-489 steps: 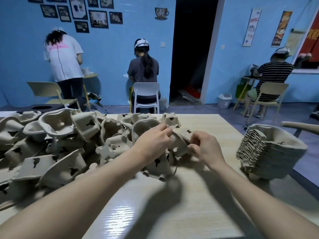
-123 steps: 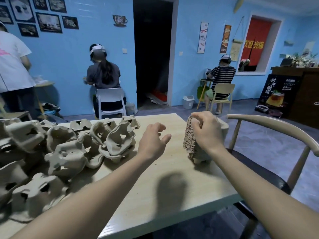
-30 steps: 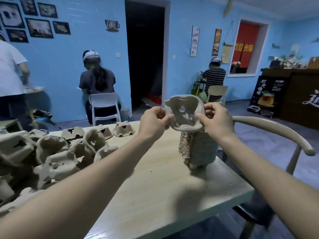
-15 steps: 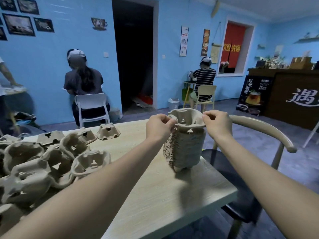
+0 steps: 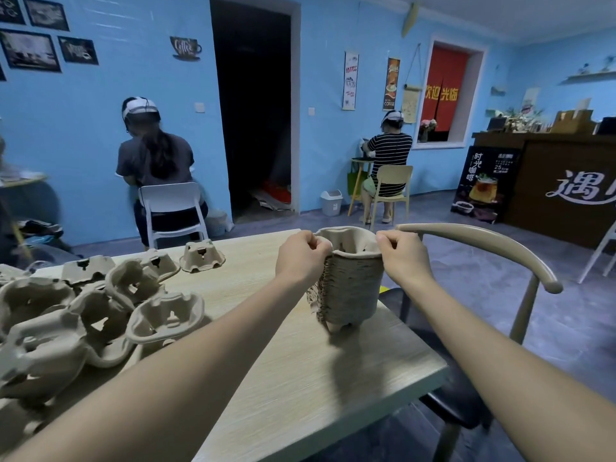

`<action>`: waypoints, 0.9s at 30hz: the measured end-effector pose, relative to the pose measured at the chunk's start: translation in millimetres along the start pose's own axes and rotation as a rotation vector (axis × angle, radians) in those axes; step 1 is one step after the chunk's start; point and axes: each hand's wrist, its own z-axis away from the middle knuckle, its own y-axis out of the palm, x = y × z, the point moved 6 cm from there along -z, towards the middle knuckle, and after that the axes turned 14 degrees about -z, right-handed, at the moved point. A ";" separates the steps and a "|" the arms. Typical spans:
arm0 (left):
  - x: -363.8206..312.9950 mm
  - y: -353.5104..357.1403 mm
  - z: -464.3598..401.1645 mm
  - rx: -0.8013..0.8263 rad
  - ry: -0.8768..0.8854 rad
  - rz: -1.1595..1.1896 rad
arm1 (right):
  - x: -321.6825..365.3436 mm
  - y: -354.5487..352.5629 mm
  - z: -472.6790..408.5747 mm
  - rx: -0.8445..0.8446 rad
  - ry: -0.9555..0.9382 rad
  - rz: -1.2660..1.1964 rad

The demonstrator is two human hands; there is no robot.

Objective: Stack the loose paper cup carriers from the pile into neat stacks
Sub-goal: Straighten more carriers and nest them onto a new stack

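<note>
Stack of carriers (image 5: pixel 350 288) stands upright on the table (image 5: pixel 300 378), directly between both hands. Left hand (image 5: pixel 301 258) pinches the top carrier (image 5: pixel 348 240) at its left rim, right hand (image 5: pixel 405 255) pinches the right rim; hands apart, stack width between them. Loose pile (image 5: pixel 83 315) lies well left of the left hand. Chair (image 5: pixel 483 241) just right of the right hand.

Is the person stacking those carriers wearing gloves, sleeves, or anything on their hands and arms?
No. Both the left hand and the right hand are bare, with no gloves, rings, watch or bracelets visible. Both forearms are uncovered as far as the picture shows; no sleeve edge comes into view.
</note>
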 end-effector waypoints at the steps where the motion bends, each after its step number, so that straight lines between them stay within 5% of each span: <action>1: 0.3 -0.4 0.2 -0.008 0.003 -0.016 | -1.5 1.1 -0.1 0.011 0.003 0.002; 9: 3.5 -8.7 10.1 -0.086 0.080 -0.165 | -3.0 5.4 2.8 0.035 -0.029 0.067; 16: 41.3 -34.1 41.5 -0.099 0.160 -0.305 | 30.9 23.4 31.6 -0.018 -0.254 0.091; 27: 147.4 -87.6 94.5 -0.092 0.057 -0.469 | 56.7 122.9 103.1 0.198 -0.363 0.032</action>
